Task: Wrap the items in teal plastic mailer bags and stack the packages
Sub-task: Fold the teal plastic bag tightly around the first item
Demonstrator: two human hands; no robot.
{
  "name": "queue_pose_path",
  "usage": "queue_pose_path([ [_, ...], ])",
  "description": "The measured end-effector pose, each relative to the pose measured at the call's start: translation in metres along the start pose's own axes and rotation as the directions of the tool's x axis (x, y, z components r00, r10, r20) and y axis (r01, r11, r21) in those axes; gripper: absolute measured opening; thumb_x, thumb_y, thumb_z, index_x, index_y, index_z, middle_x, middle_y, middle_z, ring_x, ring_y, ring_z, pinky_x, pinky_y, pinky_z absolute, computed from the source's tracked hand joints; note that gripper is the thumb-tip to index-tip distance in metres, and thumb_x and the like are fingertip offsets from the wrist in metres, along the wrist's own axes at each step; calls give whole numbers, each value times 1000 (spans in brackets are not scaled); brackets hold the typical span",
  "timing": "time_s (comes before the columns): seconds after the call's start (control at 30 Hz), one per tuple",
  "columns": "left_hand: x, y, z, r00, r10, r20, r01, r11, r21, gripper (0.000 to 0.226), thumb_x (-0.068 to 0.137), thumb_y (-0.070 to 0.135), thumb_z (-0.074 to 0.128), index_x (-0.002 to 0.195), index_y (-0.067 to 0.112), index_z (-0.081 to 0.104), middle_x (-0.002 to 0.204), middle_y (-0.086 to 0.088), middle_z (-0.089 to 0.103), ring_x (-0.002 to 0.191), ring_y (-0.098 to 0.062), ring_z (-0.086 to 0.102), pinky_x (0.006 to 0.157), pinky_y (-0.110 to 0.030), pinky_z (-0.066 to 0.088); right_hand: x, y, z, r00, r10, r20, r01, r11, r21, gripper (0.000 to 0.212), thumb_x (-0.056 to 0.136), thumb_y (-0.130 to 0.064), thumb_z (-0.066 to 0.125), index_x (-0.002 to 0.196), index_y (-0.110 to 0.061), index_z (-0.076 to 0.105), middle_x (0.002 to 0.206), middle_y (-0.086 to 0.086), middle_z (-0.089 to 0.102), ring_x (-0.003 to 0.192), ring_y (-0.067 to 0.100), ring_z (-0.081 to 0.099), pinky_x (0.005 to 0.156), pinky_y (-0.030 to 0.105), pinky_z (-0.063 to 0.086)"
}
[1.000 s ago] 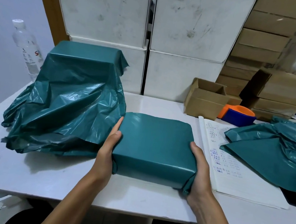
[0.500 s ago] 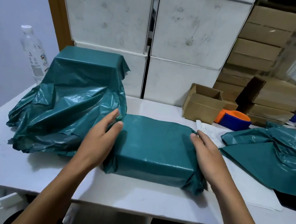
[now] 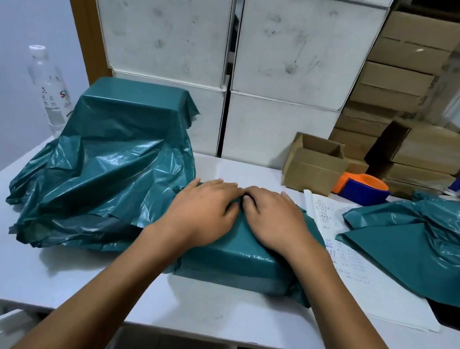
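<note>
Head view looks down on a white surface (image 3: 34, 271) where a teal wrapped package (image 3: 241, 259) lies near the front edge, its long axis running left to right across the person's body, flat face up. Both hands rest palm down on its top toward the far edge: the left hand (image 3: 203, 212) and the right hand (image 3: 274, 219) sit side by side, index fingers almost touching, fingers (image 3: 227, 187) laid flat and close together, pressing the plastic rather than pinching it. Loose bag ends bunch at the package's two short sides. Just left of it, touching the left hand's side, a tall heap of teal mailer bags (image 3: 105, 175) is draped over a hidden boxy shape whose contents cannot be told. Behind that heap stands a clear plastic water bottle (image 3: 50, 89), upright against the wall. On the right a lined notebook (image 3: 362, 268) with handwriting lies open, partly under the package's right end, and more teal mailer bags (image 3: 430, 244) lie across the notebook's far side. Beyond the hands sits a small open cardboard box (image 3: 316, 165); its inside is not visible. Beside it is an orange and blue tape dispenser (image 3: 364, 187). White foam boxes (image 3: 297, 51) are stacked against the back, with brown cartons (image 3: 405, 80) stacked on the right.
</note>
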State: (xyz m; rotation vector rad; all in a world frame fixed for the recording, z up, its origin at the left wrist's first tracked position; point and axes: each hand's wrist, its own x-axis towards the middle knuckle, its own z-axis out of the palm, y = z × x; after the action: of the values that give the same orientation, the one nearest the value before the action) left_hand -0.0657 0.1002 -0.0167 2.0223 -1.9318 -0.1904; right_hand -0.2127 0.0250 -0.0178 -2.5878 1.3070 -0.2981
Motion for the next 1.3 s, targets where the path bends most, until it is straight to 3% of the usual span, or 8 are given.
queue_pose_path([
  [0.17,4,-14,9,999,-35,19,36,999,-38,64,93,50,30,149,32,53,145,4,61,137,-23,49,120,-44,31,2,15,1,994,109,1,-109,994,6,49,102,-60,39,106,-22,70,112,4,73,110,28,62,98,44,45],
  [0.27,5,-15,10,997,-66,32,69,989,-134,57,95,50,38,147,34,54,139,5,61,134,-22,45,113,-44,38,-1,30,0,979,202,16,-199,945,258,60,90,-78,49,84,-21,68,90,-3,72,90,20,67,81,43,55],
  [0.43,12,-27,15,990,-144,0,138,945,-297,46,94,46,48,131,25,66,129,7,65,130,-17,49,110,-40,42,-2,38,3,968,252,13,-217,804,554,45,93,-62,65,82,-20,78,84,-3,78,81,12,73,75,33,55],
  [0.63,11,-45,25,947,-320,-13,202,629,-751,28,96,18,54,101,29,79,115,9,72,112,-12,67,102,-32,50,-10,53,17,911,380,157,-252,214,944,15,94,-30,75,93,-15,80,94,5,81,81,18,73,71,26,55],
  [0.73,8,-50,30,941,-337,9,162,430,-888,35,85,18,52,101,29,81,112,8,79,105,-12,71,88,-22,53,-17,57,31,895,384,228,-245,-5,970,19,90,-38,76,91,-20,82,109,16,80,87,25,74,82,37,55],
  [0.83,3,-56,38,961,-274,-40,56,333,-941,44,80,18,47,112,22,77,119,7,76,109,-6,67,88,-12,49,-23,60,44,905,340,257,-218,-147,965,29,95,-47,69,85,-23,82,93,7,79,75,21,75,71,34,56],
  [1.03,-5,-63,57,965,-225,-138,-78,257,-963,43,90,19,45,128,12,65,130,0,68,110,0,65,90,-12,48,-21,63,52,897,331,295,-233,-213,949,40,83,-56,78,102,-20,82,105,8,77,89,26,74,86,40,52],
  [1.3,-8,-60,59,964,-218,-155,-104,229,-968,38,90,18,45,122,10,64,123,-3,65,101,-3,65,86,-14,50,-25,63,48,912,332,239,-191,-172,966,33,97,-47,67,79,-24,83,88,2,78,73,17,75,70,31,56],
])
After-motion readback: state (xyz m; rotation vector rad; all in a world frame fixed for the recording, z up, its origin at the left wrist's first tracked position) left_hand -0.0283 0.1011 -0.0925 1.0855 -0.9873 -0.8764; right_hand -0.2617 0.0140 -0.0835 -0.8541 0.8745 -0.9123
